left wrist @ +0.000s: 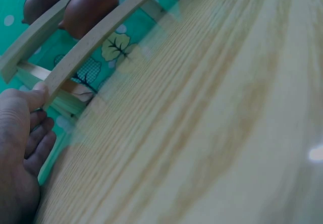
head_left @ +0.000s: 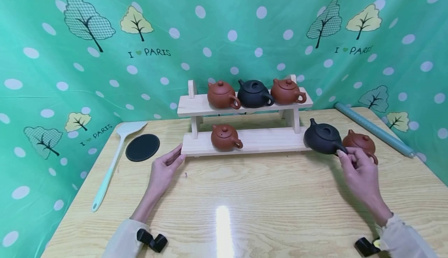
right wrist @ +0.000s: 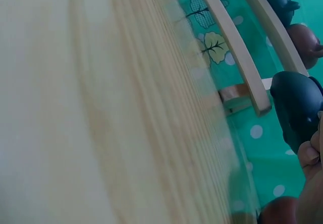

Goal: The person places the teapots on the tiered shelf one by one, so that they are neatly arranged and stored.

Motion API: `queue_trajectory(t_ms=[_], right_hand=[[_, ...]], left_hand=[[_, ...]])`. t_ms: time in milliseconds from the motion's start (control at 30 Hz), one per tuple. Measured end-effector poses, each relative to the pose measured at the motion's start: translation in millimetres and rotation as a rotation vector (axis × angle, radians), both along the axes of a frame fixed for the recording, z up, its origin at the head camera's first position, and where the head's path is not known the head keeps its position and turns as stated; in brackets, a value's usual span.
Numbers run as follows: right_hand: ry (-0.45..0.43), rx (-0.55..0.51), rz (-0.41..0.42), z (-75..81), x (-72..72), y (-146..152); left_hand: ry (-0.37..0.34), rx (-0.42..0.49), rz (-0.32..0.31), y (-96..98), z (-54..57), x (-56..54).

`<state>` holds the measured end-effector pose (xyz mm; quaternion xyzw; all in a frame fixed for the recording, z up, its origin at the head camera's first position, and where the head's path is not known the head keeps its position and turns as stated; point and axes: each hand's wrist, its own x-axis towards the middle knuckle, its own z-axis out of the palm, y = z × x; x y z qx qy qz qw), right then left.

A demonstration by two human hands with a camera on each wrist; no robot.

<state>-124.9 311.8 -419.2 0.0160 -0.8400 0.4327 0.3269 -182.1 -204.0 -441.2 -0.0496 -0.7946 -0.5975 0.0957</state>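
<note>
A two-tier wooden display rack (head_left: 276, 137) stands at the back of the table. My left hand (head_left: 164, 171) grips the left end of its lower board, with the thumb (left wrist: 38, 94) against the board's end. My right hand (head_left: 362, 174) pinches a black teapot (head_left: 323, 137) by its handle, up off the table at the rack's right end. In the right wrist view, that black teapot (right wrist: 298, 108) hangs just past the lower board. One brown teapot (head_left: 224, 138) sits on the lower board. Another brown teapot (head_left: 360, 143) is partly hidden behind my right hand.
On the upper board stand a brown teapot (head_left: 220, 95), a black teapot (head_left: 253, 94) and another brown teapot (head_left: 285, 92). To the left lie a white spatula (head_left: 115, 157) with a mint handle and a black round mat (head_left: 142, 148). A teal roll (head_left: 374, 129) lies at the right edge.
</note>
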Motion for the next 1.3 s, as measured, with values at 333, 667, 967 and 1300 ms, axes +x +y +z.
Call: queue_trajectory(t_ms=[333, 667, 967, 1300], right_hand=[[-0.001, -0.004, 0.030, -0.2, 0.4, -11], [0.018, -0.013, 0.103, 0.5, -0.6, -21], [0.029, -0.030, 0.158, 1.5, -3.5, -32], [0.035, -0.049, 0.207, 0.2, -10.0, -44]], left_hand=[[0.008, 0.000, -0.008, 0.0, -0.5, -0.8], [0.002, -0.010, -0.005, -0.9, -2.2, -0.8], [-0.009, -0.012, -0.002, -1.0, -1.7, -0.3], [0.005, -0.025, 0.001, -1.0, -1.6, -0.4]])
